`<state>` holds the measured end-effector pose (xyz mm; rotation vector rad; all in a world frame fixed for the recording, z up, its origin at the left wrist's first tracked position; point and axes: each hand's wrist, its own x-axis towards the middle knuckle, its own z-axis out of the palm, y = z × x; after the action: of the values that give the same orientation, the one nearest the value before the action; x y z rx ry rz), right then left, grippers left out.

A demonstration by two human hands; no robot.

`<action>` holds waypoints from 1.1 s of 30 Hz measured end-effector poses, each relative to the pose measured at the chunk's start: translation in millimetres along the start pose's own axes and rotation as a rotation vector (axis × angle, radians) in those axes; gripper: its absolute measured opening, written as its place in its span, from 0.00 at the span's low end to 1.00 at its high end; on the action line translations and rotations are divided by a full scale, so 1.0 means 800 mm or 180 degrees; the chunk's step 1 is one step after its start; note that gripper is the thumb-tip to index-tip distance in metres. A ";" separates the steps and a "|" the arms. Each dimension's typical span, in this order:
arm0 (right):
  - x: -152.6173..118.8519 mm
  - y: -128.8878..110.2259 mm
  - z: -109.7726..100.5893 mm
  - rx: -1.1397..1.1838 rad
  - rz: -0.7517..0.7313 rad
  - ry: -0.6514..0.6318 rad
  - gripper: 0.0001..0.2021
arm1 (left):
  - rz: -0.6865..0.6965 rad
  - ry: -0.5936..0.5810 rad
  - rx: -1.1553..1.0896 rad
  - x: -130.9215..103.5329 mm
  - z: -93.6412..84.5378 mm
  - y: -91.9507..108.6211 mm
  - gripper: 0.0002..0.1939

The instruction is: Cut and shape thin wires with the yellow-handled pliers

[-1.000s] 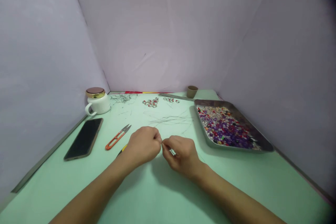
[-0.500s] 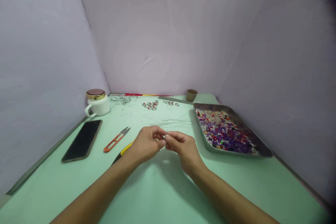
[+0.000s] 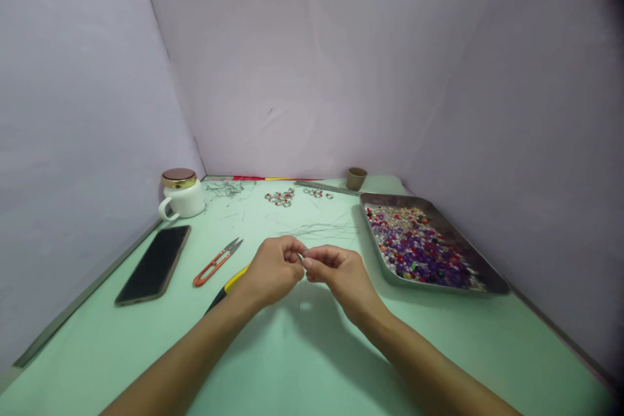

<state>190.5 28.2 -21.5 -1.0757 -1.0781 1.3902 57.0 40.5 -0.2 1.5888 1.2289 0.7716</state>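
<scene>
My left hand [image 3: 277, 270] and my right hand [image 3: 341, 273] meet fingertip to fingertip above the green tabletop [image 3: 292, 364]. Both are closed in a pinch, and whatever lies between the fingertips is too small and hidden to name. Under my left wrist lies a tool with yellow and black handles [image 3: 229, 287], mostly covered by the arm. Orange thread snips [image 3: 214, 264] rest to the left of it. Beyond my hands, thin loose wires [image 3: 322, 229] lie on the table. Farther back are small rings with red beads [image 3: 280, 197].
A metal tray [image 3: 380, 259] of mixed beads stands at the right. On the left are a phone [image 3: 155, 265] and a lidded white mug [image 3: 188, 200]. Wire scraps [image 3: 227, 189], a bundle of straight wires [image 3: 326, 187] and a small brown cup [image 3: 356, 178] sit near the back wall.
My fingertips have shifted slightly, and the left thumb is tucked in closer. Both hands still meet in the same place. The whole view has moved a little.
</scene>
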 end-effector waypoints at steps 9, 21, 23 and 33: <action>-0.004 -0.008 0.000 0.0183 0.0175 -0.0471 0.11 | -0.0097 -0.0234 0.0021 -0.004 -0.019 0.009 0.09; 0.002 0.003 -0.003 -0.0161 -0.0210 -0.0206 0.09 | -0.0627 -0.0101 -0.0590 0.001 -0.009 0.007 0.04; 0.002 0.002 -0.004 -0.0332 -0.0283 -0.0290 0.08 | -0.0694 -0.0030 -0.0531 0.001 -0.012 0.008 0.04; -0.001 -0.001 -0.005 -0.0842 -0.0439 -0.0301 0.05 | -0.0700 -0.0074 -0.0680 0.001 -0.009 0.006 0.02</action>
<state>194.2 27.4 -21.8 -1.1082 -1.4087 1.2219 52.3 43.0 7.3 1.2632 1.2365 0.7152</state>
